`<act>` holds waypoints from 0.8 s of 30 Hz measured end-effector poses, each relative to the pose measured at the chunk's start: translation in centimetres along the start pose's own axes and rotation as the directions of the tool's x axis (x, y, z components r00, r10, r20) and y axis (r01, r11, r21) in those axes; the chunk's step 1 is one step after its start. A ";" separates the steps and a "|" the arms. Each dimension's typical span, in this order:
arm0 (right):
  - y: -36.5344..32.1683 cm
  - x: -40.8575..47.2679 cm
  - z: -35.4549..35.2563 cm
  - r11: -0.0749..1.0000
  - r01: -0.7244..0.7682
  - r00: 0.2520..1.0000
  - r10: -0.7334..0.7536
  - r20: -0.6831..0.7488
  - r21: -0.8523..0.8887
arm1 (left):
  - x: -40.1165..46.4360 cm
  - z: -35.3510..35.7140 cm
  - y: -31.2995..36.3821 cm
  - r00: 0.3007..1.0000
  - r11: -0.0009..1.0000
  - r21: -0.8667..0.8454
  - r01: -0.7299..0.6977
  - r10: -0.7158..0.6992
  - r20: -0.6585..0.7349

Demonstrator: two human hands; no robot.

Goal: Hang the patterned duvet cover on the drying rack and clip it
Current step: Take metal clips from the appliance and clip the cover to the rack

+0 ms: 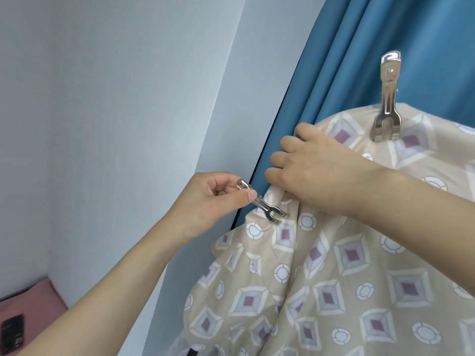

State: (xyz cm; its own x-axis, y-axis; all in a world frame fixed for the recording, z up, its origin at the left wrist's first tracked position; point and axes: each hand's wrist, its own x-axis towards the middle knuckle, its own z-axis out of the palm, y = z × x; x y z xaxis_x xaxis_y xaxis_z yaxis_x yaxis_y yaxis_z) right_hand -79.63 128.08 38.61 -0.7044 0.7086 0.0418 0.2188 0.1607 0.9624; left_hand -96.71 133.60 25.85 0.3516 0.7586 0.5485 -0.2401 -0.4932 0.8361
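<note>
**Second clip going on at the left end of the duvet cover**

Head view, the only one:

Left forearm comes up from bottom-left, nearest the lens. Left hand [205, 199] pinches a shiny metal spring clip [262, 202] between thumb and forefinger, forked end aimed right at the cloth. The fork touches or overlaps the fabric edge; can't tell if the jaws have bitten yet.

Right hand [308, 163] reaches in from the right, fingers curled down over the bunched top edge of the beige duvet cover with purple diamond and white circle print [359, 278], gripping it just beside the clip tip. Fingertips are hidden behind the fold.

Cover is already draped, hanging from a top line and falling toward the lower right. Drying rack itself is hidden under the cloth; only a dark bit shows at the bottom edge, can't say what it is.

Larger metal clip [388, 98] stands upright on the top edge, well to the right, clamped on the cover.

Status, my read: hanging done, one clip on, the one in hand being seated. Left: close it on the edge, let go with both hands. More clips further right: out of frame, unknown.

Behind: blue pleated curtain [347, 60], pale grey wall [115, 98]. Pink cushion [30, 309] bottom-left, with a small dark object on it.
</note>
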 end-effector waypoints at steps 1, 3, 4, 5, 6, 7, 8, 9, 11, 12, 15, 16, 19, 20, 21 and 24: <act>-0.1 0.0 0.0 1.000 0.004 1.000 -0.004 -0.018 -0.011 | -0.1 0.0 0.0 1.000 1.000 0.002 0.003 -0.003 0.001; -0.2 -0.1 0.0 0.999 0.011 1.000 -0.012 -0.027 -0.039 | -0.3 0.0 0.1 1.000 0.999 0.032 0.003 -0.003 0.000; -0.2 -0.1 0.0 0.999 0.009 0.999 -0.010 -0.031 -0.049 | -0.4 0.0 0.3 1.000 0.998 0.060 -0.006 0.007 -0.011; -0.3 -0.1 -0.1 0.998 0.004 0.999 -0.006 -0.035 -0.059 | -0.4 0.0 0.5 0.999 0.996 0.092 -0.019 0.021 -0.026; -0.3 -0.1 -0.1 0.997 0.002 0.999 -0.006 -0.041 -0.075 | -0.4 0.0 0.8 0.998 0.992 0.125 -0.032 0.038 -0.043; -0.4 -0.1 -0.1 0.996 0.003 0.999 -0.008 -0.054 -0.090 | -0.4 0.0 1.0 0.997 0.987 0.153 -0.044 0.053 -0.054; -0.4 -0.1 0.0 0.995 0.004 0.997 -0.011 -0.072 -0.104 | -0.4 -0.1 1.3 0.996 0.984 0.172 -0.054 0.065 -0.059; -0.4 -0.1 0.0 0.994 0.004 0.996 -0.013 -0.085 -0.108 | -0.4 -0.1 1.5 0.996 0.981 0.184 -0.059 0.070 -0.055; -0.3 -0.2 0.0 0.994 0.004 0.996 -0.014 -0.093 -0.107 | -0.4 -0.1 1.8 0.998 0.979 0.200 -0.049 0.054 -0.022; -0.3 -0.4 0.0 0.995 0.001 0.995 -0.011 -0.095 -0.103 | -0.5 -0.1 1.8 0.999 0.977 0.209 -0.043 0.043 0.001; -0.1 -0.5 -0.1 0.999 -0.003 0.995 -0.002 -0.104 -0.053 | -0.3 0.0 1.6 0.999 0.972 0.230 -0.038 0.033 0.023; 0.0 -0.6 -0.1 1.000 -0.009 0.994 0.006 -0.113 -0.028 | -0.2 -0.1 1.6 0.999 0.972 0.233 -0.031 0.029 0.014; 0.2 -0.6 -0.2 0.997 -0.002 0.990 0.012 -0.141 0.072 | 0.2 -0.6 1.8 1.000 0.971 0.239 0.017 -0.019 0.007; 0.3 -0.8 -0.2 0.995 0.009 0.991 0.004 -0.134 0.096 | 0.3 -0.8 1.9 0.999 0.968 0.249 0.032 -0.036 0.012; 0.3 -1.1 -0.1 0.994 0.017 0.991 -0.002 -0.132 0.111 | 0.3 -0.9 2.1 0.998 0.963 0.264 0.045 -0.052 0.019; 0.4 -2.4 -0.2 0.989 -0.009 0.989 0.030 -0.143 0.145 | 0.4 -0.9 2.8 0.995 0.935 0.344 0.082 -0.097 0.024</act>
State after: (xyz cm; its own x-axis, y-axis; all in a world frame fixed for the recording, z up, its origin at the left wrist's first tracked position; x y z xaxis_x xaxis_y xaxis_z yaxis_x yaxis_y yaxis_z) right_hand -78.00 126.33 38.94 -0.7867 0.6077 0.1090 0.3210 0.2519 0.9129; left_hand -98.08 132.90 28.36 0.3951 0.7922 0.4652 0.1157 -0.5453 0.8302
